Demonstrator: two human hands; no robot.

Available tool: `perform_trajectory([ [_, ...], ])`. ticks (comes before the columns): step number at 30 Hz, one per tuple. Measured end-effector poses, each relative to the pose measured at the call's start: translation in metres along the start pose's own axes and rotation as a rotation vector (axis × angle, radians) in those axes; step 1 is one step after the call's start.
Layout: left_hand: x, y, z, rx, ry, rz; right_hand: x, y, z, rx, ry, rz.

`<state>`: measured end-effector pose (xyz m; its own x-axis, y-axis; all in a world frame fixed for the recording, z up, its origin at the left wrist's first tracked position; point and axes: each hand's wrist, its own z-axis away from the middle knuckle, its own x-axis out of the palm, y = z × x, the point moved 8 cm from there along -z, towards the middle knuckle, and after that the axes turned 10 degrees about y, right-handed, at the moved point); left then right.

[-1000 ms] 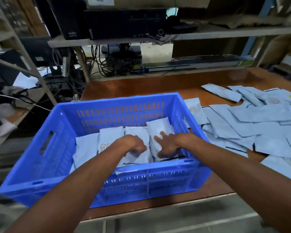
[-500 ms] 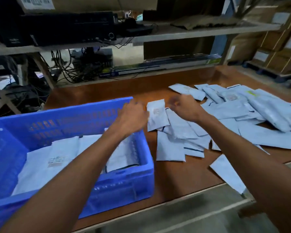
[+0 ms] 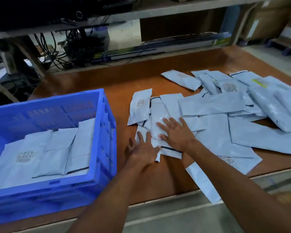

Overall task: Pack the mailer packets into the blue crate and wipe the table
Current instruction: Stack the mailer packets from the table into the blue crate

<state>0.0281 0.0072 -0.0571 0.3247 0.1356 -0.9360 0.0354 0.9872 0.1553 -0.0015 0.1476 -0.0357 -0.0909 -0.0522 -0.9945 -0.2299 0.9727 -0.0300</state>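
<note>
The blue crate [image 3: 106,132] stands at the left of the brown table [image 3: 121,84] with several pale mailer packets [image 3: 54,152] lying inside it. A loose pile of mailer packets [image 3: 217,106] spreads across the table's middle and right. My right hand [image 3: 176,133] lies flat with spread fingers on a packet [image 3: 158,118] at the pile's near-left end. Beside it, my left hand [image 3: 142,151] rests with straight fingers on the edge of the same group of packets. One packet [image 3: 202,184] hangs over the table's front edge.
A metal shelf rack [image 3: 158,12] runs behind the table, with tangled cables and dark electronics [image 3: 77,46] at the back left. Cardboard boxes [image 3: 265,22] stand at the far right. Bare table top shows between the crate and the pile.
Both hands left the crate and swung right to the pile. From half a second ago they dropped from mid-air onto the near-left packets. The view shifted right.
</note>
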Motion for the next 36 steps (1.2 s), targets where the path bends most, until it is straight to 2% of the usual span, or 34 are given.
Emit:
perform_trajectory([
  [5,0.006,-0.024,0.009,0.032,0.251,-0.045,-0.01,0.023,0.023,0.088,0.08,0.058],
  [12,0.0,-0.042,0.031,-0.024,0.326,0.069,-0.04,0.014,0.054,0.108,0.266,-0.007],
  [15,-0.001,-0.036,0.021,-0.004,0.311,0.073,-0.025,0.006,0.039,0.184,0.183,-0.124],
  [18,0.006,-0.034,0.019,0.038,0.343,-0.002,-0.002,-0.005,0.042,0.219,0.059,-0.113],
  [22,0.007,-0.031,0.023,0.079,0.401,0.0,-0.022,0.006,0.045,0.294,0.158,-0.092],
  [25,0.008,-0.029,0.025,0.076,0.412,0.023,-0.007,0.022,0.043,0.389,0.067,-0.161],
  [28,0.014,-0.03,0.027,0.079,0.432,-0.004,0.015,0.02,0.043,0.362,0.005,-0.153],
  [36,0.005,-0.019,0.03,0.068,0.456,-0.085,0.007,0.01,0.044,0.303,0.069,-0.109],
])
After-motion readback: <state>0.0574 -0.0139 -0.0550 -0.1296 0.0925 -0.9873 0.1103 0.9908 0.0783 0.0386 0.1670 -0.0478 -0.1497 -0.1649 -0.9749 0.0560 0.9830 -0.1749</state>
